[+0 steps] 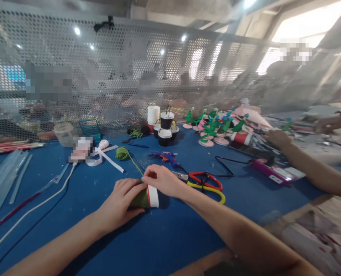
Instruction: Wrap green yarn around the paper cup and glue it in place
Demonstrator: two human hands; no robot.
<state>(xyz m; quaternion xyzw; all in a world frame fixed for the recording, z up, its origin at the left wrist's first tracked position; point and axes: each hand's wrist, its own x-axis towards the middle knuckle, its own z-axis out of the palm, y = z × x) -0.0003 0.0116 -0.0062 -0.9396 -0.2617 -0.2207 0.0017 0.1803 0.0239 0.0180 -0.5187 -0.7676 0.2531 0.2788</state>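
Note:
A paper cup [153,196] lies on its side on the blue table, partly covered in dark green, with a red line and a bare white end towards the right. My left hand [117,203] is wrapped over its green part and hides much of it. At the cup's upper side, my right hand [165,180] pinches a strand of green yarn [136,165]. That strand runs back to a small green yarn ball [122,153]. Just beyond my right hand are scissors [206,183] with red and yellow handles and a blue glue gun [166,156].
Small black-and-white buckets [165,136] are stacked near the mesh partition [115,69]. Green figures [209,132] on pink bases stand right of them. A white cable [43,205] crosses the left side. Another person's arm [305,165] reaches in from the right, near a purple device [269,171].

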